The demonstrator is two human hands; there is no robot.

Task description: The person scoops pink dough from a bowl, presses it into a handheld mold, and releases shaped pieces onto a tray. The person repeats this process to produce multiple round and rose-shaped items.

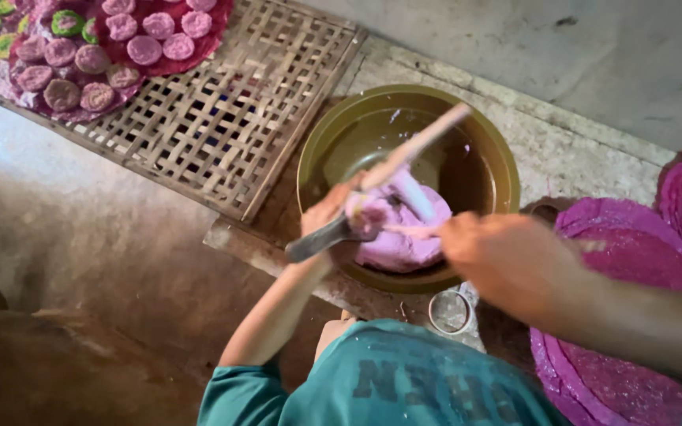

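Pink and green cakes are laid out on a woven bamboo tray at left. Beside it, pink dough is held in a brass bowl, where a ladle is gripped by the left hand, fingers curled. A dough strand is pinched by the blurred right hand.

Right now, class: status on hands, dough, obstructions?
Left hand grips ladle. Right hand holds stick, scraping pink dough over bowl. Nothing obstructing.
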